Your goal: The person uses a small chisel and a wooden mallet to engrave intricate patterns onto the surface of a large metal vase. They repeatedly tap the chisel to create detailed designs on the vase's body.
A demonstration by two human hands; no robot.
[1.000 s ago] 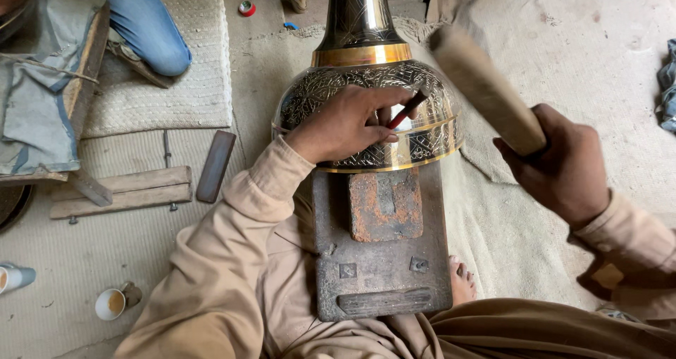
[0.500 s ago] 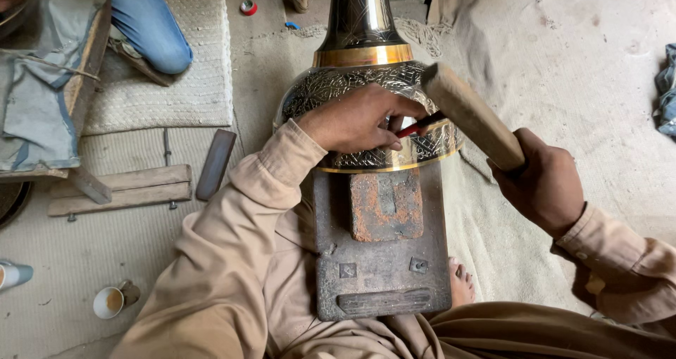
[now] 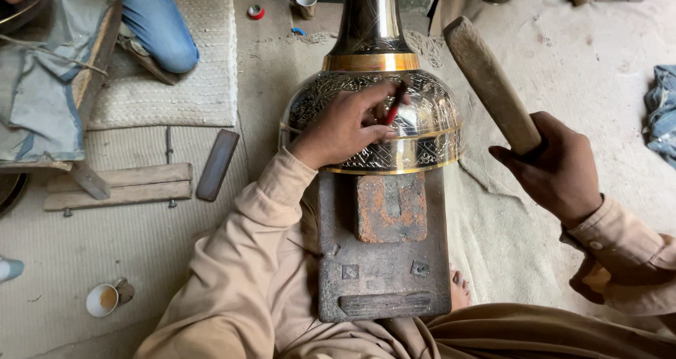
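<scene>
A large engraved metal vessel [image 3: 422, 119] with a brass band and a dark polished neck lies on a rusty iron block [image 3: 384, 260] between my legs. My left hand [image 3: 345, 126] rests on its patterned dome and pinches a thin red-tipped chisel [image 3: 394, 105] against the metal. My right hand [image 3: 553, 165] grips a thick wooden mallet [image 3: 489, 81], raised to the right of the vessel with its head pointing up and left.
Another person's jeans-clad leg [image 3: 158, 28] is at the top left on a woven mat [image 3: 204, 77]. Wooden planks [image 3: 116, 186], a dark flat bar [image 3: 217, 165], a cup [image 3: 102, 299] at lower left, another cup [image 3: 306, 1] at top, cloth [image 3: 662, 112] at right.
My right hand swung the mallet down toward the chisel half a second ago and has now lifted it back up and to the right. My left hand stayed on the vessel.
</scene>
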